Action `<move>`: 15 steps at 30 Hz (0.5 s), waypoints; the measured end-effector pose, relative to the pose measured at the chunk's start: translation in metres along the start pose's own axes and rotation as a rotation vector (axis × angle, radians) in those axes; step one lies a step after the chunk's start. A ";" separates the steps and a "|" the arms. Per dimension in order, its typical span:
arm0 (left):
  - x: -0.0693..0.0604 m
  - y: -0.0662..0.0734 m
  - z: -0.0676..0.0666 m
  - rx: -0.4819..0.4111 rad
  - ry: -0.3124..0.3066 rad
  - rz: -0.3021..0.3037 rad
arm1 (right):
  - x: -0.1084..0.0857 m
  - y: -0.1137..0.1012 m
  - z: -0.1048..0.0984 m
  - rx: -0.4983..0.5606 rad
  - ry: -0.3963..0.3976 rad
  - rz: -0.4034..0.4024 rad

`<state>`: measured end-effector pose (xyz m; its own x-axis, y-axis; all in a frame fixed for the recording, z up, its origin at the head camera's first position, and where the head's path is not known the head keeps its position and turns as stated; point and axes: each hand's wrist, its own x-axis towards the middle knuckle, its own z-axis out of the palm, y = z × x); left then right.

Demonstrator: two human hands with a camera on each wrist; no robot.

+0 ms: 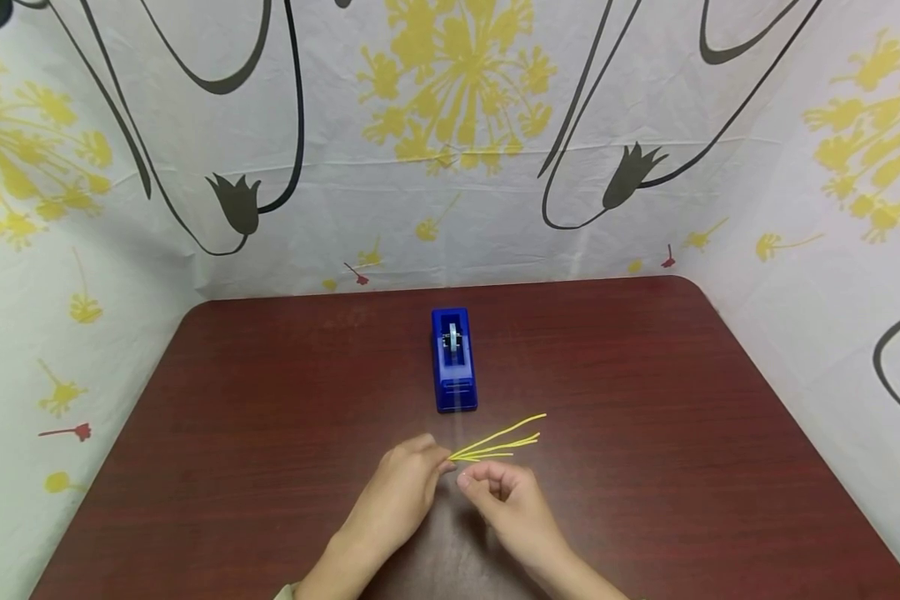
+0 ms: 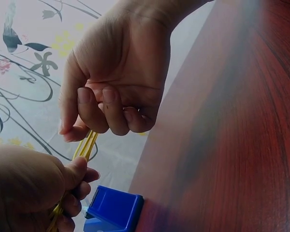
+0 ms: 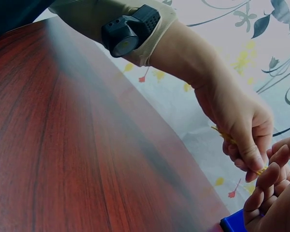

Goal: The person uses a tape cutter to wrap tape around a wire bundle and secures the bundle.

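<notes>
My left hand (image 1: 401, 492) grips a bundle of thin yellow strands (image 1: 495, 448), whose loose ends fan out to the right in the head view. Just below those ends is my right hand (image 1: 513, 504), its fingers curled and its thumb tip close to the index fingertip. Whether something thin or clear lies between them I cannot tell. In the left wrist view the strands (image 2: 87, 146) run from the left hand's thumb up behind the right hand's (image 2: 118, 72) fingers. A blue tape dispenser (image 1: 455, 392) with a small roll stands beyond both hands.
A dark red-brown wooden table (image 1: 270, 400) with rounded far corners lies under the hands. White cloth (image 1: 330, 208) printed with flowers surrounds it at the back and sides. A dark camera (image 3: 128, 34) is strapped on the left wrist.
</notes>
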<state>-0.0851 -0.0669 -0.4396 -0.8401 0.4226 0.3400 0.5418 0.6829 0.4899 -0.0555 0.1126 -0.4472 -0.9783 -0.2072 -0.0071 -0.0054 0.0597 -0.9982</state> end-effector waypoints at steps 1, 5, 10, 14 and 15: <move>0.000 0.000 0.000 0.004 0.000 0.004 | 0.000 0.000 0.000 0.002 -0.001 0.002; 0.000 0.002 -0.001 0.029 -0.024 0.013 | 0.000 0.000 0.000 0.007 -0.002 0.006; 0.001 0.004 -0.003 0.070 -0.050 0.041 | 0.000 0.000 0.000 0.013 -0.006 0.008; 0.001 0.004 -0.004 0.085 -0.055 0.061 | 0.000 0.000 0.000 0.019 -0.005 0.015; 0.000 0.005 -0.004 0.084 -0.055 0.063 | 0.000 0.000 0.000 0.019 -0.003 0.018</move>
<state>-0.0829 -0.0661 -0.4338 -0.8058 0.4965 0.3226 0.5915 0.7008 0.3988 -0.0554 0.1127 -0.4475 -0.9776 -0.2088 -0.0248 0.0159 0.0443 -0.9989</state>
